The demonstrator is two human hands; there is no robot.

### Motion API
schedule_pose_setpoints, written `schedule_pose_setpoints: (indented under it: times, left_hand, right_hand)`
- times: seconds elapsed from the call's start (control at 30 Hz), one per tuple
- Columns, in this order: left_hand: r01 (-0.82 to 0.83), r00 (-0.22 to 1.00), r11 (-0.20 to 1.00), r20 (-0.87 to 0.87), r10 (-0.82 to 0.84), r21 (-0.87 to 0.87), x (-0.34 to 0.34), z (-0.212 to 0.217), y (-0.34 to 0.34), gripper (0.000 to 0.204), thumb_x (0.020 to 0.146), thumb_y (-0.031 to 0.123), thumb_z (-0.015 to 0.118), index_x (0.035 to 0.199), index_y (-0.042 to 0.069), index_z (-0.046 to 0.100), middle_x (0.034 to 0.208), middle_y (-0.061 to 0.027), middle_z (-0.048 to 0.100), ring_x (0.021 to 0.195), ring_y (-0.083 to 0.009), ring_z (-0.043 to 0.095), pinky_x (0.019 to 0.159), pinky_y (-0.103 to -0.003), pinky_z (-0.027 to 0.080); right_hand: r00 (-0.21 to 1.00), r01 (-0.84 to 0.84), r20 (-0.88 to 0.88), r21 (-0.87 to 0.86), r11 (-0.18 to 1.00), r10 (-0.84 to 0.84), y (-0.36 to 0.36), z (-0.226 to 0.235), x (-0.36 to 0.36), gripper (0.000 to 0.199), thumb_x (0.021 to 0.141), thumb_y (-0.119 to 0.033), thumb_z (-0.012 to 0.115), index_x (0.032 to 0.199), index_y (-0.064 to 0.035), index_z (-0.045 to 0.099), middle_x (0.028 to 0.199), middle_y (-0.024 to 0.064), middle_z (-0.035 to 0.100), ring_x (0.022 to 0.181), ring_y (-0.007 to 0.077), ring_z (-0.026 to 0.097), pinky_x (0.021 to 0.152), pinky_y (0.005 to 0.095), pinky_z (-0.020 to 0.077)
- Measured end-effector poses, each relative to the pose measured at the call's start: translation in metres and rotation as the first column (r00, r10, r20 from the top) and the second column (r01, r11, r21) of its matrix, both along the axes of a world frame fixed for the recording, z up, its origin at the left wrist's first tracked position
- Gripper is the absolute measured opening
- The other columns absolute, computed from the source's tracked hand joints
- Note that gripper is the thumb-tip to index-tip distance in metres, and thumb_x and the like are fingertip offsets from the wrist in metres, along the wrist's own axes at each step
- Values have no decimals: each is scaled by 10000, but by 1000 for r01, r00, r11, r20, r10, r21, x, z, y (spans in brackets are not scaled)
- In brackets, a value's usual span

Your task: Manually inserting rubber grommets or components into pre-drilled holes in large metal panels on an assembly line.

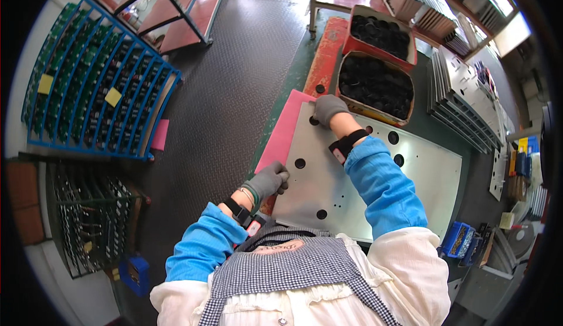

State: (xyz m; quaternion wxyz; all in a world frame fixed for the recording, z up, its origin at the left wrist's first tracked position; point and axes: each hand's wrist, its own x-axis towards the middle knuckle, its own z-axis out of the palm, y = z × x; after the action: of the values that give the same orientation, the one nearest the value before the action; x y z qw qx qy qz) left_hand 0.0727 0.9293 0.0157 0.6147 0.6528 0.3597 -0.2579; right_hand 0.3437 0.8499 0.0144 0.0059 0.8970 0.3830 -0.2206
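Observation:
A flat silvery metal panel lies before me on the worktable, with several round black spots in it that look like caps or holes. My right hand, in a grey glove, is curled down at the panel's far left corner, right beside a black round cap. Its fingertips are hidden under the hand. At the panel's left edge my left hand, also gloved, is closed with fingers bent together; anything inside is too small to tell. A pink sheet sticks out from the panel's left side.
Two open boxes, a farther box and a nearer box, hold many black round caps beyond the panel. Large metal panels lean stacked at the right. A blue rack of green boards stands across the floor at left.

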Motion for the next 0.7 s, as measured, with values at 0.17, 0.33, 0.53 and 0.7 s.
schedule_pose_setpoints:
  times: [0.17,0.33,0.53,0.7]
  left_hand:
    - [35,999,998,-22,-36,-48,4,7,5,257,983,235,546,1154,43,548,862,-71,637,744,-166,620,674,-314,520]
    - [174,983,973,-34,-181,-151,11,1,24,239,990,228,528,1143,45,550,867,-81,655,722,-187,652,655,-328,546]
    - [267,963,942,33,-266,-203,9,-8,37,252,991,236,526,1142,37,561,885,-75,663,772,-186,676,693,-331,577]
    - [302,953,925,38,-301,-230,13,-5,41,257,979,234,538,1144,38,563,890,-72,656,766,-183,668,698,-328,570]
  right_hand:
    - [968,172,109,366,914,-225,-3,9,-2,177,889,-214,586,943,-74,680,996,182,709,952,356,693,764,469,558]
    - [939,238,213,159,958,-269,48,7,14,223,915,-167,545,1038,-87,712,1078,200,700,995,362,689,786,443,571]
    - [966,195,159,81,977,-206,61,1,25,247,907,-146,539,1078,-98,711,1117,195,688,1028,357,678,833,448,561]
    - [932,-14,267,703,711,-246,-10,1,-15,123,844,-110,567,941,-64,626,892,172,643,852,400,644,760,475,524]
